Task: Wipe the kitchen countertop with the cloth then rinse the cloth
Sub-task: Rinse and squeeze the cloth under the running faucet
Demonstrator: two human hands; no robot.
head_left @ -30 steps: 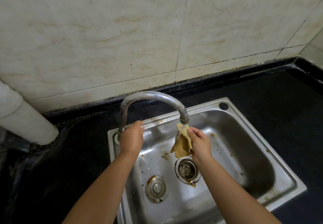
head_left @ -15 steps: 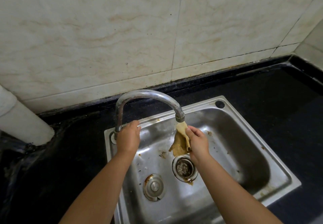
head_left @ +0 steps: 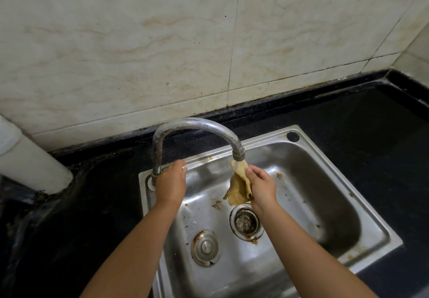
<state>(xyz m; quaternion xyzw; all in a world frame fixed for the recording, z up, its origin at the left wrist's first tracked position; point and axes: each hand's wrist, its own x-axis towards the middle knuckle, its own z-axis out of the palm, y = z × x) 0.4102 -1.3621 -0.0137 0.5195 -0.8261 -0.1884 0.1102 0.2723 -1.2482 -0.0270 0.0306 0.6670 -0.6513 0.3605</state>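
Note:
My right hand (head_left: 262, 187) pinches a small yellow-brown cloth (head_left: 238, 188) and holds it right under the spout of the curved metal tap (head_left: 197, 125). A thin stream of water falls from the spout onto the top of the cloth. My left hand (head_left: 170, 180) is closed over the tap handle at the base of the tap, which it hides. Both hands are above the steel sink (head_left: 325, 181), set into the black countertop (head_left: 348, 121).
The sink floor has a round drain strainer (head_left: 246, 222) below the cloth, a capped hole (head_left: 205, 246) to its left and brown grime spots. A white pipe (head_left: 30, 160) stands at the far left. Tiled wall runs behind the counter.
Water now runs from the spout onto the cloth; earlier none showed. Both hands stay in the same places relative to the tap. The view has shifted slightly.

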